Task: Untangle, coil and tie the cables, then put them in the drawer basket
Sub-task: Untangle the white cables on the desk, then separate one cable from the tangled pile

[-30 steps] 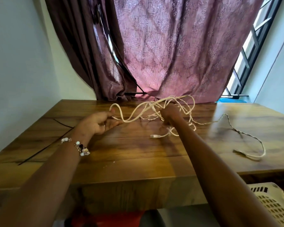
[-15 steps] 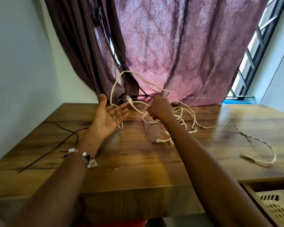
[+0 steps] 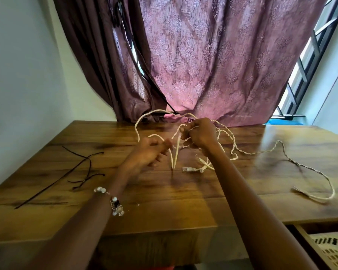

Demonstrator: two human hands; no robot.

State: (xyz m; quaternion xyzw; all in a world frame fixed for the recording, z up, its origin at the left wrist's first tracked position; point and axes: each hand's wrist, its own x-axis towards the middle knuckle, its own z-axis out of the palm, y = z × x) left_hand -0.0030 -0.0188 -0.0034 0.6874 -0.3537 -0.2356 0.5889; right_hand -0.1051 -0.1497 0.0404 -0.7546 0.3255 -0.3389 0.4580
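Observation:
A tangle of cream cable (image 3: 225,141) lies on the wooden table (image 3: 164,191), its loops lifted above the middle. My right hand (image 3: 200,134) is closed on a bunch of those loops near the back of the table. My left hand (image 3: 149,151) is blurred, fingers curled around a strand of the same cable just left of the right hand. A plug end (image 3: 188,169) rests on the table below the hands. One twisted strand (image 3: 300,166) trails off to the right and curls back near the table's edge.
Several thin black ties (image 3: 80,172) lie on the left part of the table. A cream perforated basket (image 3: 332,250) sits in an open drawer at the lower right. A maroon curtain (image 3: 203,65) hangs behind the table, a white wall on the left.
My left hand, open and raised half a second ago, has dropped and closed on a strand. The high loop has come down. The right hand stays closed on the tangle.

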